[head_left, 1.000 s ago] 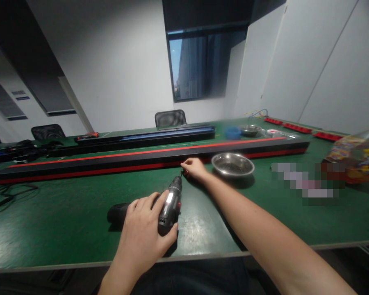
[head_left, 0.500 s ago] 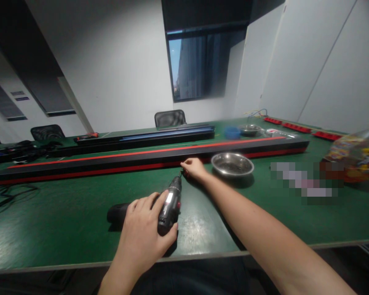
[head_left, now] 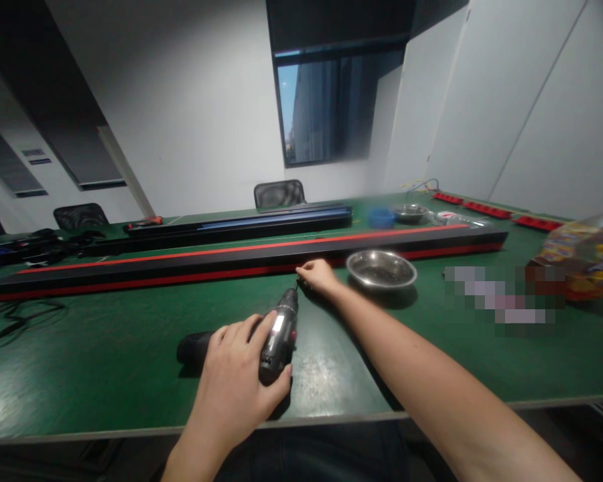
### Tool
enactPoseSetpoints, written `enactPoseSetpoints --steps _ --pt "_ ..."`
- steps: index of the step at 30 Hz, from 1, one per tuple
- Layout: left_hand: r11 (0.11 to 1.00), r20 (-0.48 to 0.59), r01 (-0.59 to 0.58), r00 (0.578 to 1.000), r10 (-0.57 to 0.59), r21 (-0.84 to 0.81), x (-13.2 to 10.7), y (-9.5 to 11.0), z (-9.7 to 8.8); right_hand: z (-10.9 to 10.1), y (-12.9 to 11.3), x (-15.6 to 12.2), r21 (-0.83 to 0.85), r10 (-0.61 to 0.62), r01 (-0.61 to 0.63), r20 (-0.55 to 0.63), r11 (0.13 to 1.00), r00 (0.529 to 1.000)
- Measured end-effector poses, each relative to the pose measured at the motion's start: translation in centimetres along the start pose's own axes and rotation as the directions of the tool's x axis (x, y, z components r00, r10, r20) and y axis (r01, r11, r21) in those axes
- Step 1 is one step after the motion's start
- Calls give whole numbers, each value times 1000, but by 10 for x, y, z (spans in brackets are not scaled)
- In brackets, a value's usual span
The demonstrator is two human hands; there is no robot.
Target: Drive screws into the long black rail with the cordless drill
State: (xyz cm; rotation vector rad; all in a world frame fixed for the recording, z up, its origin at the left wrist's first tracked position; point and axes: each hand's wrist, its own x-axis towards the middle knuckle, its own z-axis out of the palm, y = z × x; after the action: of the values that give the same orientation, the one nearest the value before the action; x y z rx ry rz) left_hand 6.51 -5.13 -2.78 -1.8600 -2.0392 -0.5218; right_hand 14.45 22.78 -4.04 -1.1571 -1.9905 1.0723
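My left hand (head_left: 236,375) is wrapped round a dark cordless screwdriver (head_left: 280,329) that lies low over the green table (head_left: 105,361), its bit pointing at the long black bar with red stripes (head_left: 191,264). My right hand (head_left: 317,276) reaches forward and pinches something small at the bit's tip, right against the bar's near side; what it pinches is too small to name.
A steel bowl (head_left: 380,268) sits just right of my right hand. A second long dark bar (head_left: 241,224) lies behind the first. A snack bag (head_left: 577,258) is at the right, cables (head_left: 10,321) at the left, chairs (head_left: 279,193) beyond the table.
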Motion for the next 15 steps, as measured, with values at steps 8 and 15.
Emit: enactPoseSetpoints --steps 8,15 --pt "997 10 41 999 -41 59 4 6 -1 3 2 1 57 22 -19 -53 998 998" --pt "976 35 151 987 -159 158 18 16 2 3 4 0 32 -31 33 -54 999 998"
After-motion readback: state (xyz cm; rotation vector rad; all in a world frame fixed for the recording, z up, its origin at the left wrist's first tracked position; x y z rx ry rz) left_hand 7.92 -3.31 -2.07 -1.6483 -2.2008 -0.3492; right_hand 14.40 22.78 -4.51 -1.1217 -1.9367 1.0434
